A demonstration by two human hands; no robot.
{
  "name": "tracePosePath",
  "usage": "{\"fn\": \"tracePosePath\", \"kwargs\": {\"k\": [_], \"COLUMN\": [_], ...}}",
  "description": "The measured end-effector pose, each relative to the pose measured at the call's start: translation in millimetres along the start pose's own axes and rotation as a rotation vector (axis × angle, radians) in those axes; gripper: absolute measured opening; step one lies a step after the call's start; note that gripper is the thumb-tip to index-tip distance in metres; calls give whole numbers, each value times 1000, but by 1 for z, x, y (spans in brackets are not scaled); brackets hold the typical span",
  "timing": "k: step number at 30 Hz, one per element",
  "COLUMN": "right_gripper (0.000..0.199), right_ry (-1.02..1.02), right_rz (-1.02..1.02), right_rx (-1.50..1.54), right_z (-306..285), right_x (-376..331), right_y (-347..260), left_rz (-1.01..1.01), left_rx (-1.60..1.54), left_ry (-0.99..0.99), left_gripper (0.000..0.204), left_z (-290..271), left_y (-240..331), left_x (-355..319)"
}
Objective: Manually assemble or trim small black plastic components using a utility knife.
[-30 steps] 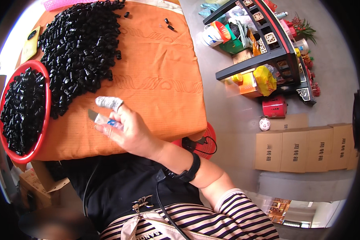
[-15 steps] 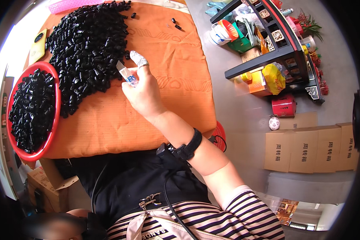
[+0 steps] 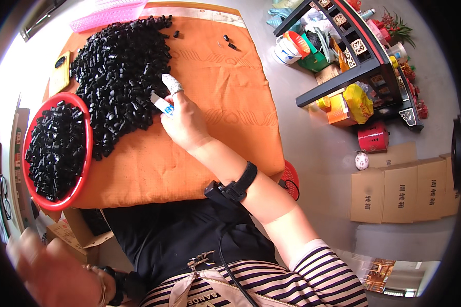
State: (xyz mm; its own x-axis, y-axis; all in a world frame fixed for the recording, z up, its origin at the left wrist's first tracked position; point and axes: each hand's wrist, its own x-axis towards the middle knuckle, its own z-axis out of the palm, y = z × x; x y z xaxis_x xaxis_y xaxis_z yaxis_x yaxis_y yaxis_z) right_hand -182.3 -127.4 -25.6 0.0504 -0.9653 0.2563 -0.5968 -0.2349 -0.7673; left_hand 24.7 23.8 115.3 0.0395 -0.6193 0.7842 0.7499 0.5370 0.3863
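Note:
My right hand [image 3: 184, 120] is closed around a small flat pale strip with blue marks [image 3: 163, 105], whose kind I cannot make out. One of its fingers wears a white wrap [image 3: 172, 83]. This hand hovers over the orange cloth [image 3: 225, 148] at the right side of a heap of small black plastic parts [image 3: 120, 77]. Low at the left, my left hand [image 3: 51, 268] is smeared by motion, so its fingers do not show clearly. It is nearest to a red basin [image 3: 88, 146] filled with the same kind of black parts.
A pink basket [image 3: 107, 18] and a yellow phone [image 3: 60, 74] lie beyond and left of the heap. A few black parts [image 3: 227, 38] lie apart at the far side. Right of the table stand a dark wooden frame [image 3: 338, 84] and cardboard boxes [image 3: 399, 192].
My left hand has come up into view at the lower left. The right hand keeps its hold on the strip, its fingers slightly shifted. The whole view has moved a little.

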Motion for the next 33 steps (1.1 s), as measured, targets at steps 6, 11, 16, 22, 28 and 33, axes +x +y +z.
{"fn": "tracePosePath", "kwargs": {"k": [6,11,16,22,28,33], "right_gripper": [77,80,79,77,76,74], "right_ry": [-19,-176,-306,-408,-417,-369], "right_rz": [77,76,119,98,119,111], "right_rx": [127,742,897,840,814,816], "right_z": [-14,-24,-40,-39,-38,-37], "right_x": [-12,-34,-53,-62,-67,-70], "right_y": [0,-31,-69,-77,-81,-93], "left_rz": [-803,-991,-1009,-972,-1005,-970], "left_rx": [533,407,261,22,-101,-153], "left_ry": [580,587,635,666,679,685], "left_gripper": [9,17,19,14,12,12], "left_z": [-30,-47,-47,-47,-46,-47], "left_y": [-57,-81,-96,-93,-88,-91], "left_x": [-23,-42,-49,-52,-51,-56]}}
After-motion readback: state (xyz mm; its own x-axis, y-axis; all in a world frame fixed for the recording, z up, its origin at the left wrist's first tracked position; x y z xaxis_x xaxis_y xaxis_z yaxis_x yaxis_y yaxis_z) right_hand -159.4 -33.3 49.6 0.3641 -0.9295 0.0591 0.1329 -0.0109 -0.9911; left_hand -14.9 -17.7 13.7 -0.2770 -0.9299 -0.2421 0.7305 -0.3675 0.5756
